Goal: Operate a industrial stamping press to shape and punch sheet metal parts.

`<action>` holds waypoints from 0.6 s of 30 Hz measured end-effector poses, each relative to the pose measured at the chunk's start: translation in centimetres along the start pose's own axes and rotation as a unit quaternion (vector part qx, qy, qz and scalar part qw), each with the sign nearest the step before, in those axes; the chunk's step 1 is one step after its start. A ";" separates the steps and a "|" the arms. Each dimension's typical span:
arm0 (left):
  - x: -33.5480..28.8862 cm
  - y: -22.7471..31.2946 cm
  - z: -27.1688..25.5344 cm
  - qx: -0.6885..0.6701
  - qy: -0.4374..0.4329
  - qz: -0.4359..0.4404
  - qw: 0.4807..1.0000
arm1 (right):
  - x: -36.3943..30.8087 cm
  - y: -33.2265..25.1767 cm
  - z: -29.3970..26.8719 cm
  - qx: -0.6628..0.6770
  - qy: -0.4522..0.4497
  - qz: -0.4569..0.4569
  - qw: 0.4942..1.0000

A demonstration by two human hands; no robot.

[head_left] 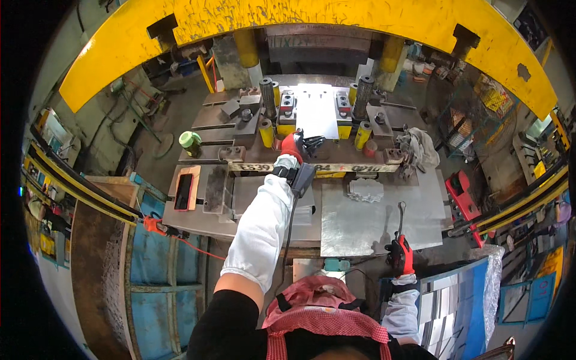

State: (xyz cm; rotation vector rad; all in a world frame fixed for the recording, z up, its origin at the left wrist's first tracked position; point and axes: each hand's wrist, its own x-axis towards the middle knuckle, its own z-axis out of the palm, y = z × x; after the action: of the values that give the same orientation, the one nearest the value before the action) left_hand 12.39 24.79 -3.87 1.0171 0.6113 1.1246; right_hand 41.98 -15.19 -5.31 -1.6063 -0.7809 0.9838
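Note:
My left hand (298, 146), in a red and black glove, reaches forward to the press die. Its fingers are closed at the near edge of a bright metal sheet (318, 111), which lies between the guide posts. A dark device with a cable (302, 180) is strapped to that wrist. Lower right, my right hand (401, 257), gloved alike, is wrapped round a wrench (401, 217). The wrench points upward over the near part of a large flat metal plate (378, 219). A small stack of cut metal pieces (365, 189) lies on this plate.
Overhead arches the yellow press frame (312, 13). On the left stand a green-lidded bottle (191, 143) and a phone (184, 192). Grey rags (417, 150) hang at the die's right. A red stand (463, 198) and a blue rack (162, 258) flank the table.

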 end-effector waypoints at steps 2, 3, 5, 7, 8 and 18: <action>-0.7 0.1 -7.2 0.310 0.020 0.163 0.936 | 0.5 -0.9 2.5 0.076 -0.038 0.071 0.994; 0.8 -1.5 -1.6 0.067 0.005 0.021 0.998 | 1.1 0.2 0.8 0.124 0.006 0.100 0.987; 0.9 -0.9 4.2 -0.226 0.091 -0.141 0.960 | 1.8 1.5 -0.6 0.175 0.039 0.122 0.976; 0.3 0.4 4.4 -0.225 0.109 -0.149 0.957 | 2.7 2.1 -0.3 0.105 0.010 0.076 0.992; -0.2 1.3 4.0 -0.224 0.118 -0.148 0.956 | 2.9 1.1 0.8 0.104 0.001 0.077 0.992; -13.8 4.8 4.5 -0.176 0.108 -0.117 0.972 | 6.1 6.0 1.8 0.329 -0.002 0.141 0.934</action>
State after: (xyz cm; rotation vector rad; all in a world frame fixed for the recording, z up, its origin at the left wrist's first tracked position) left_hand 9.18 10.77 1.26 0.5090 0.6570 1.0928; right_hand 43.19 -10.59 -12.65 -1.1338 -0.1716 1.2860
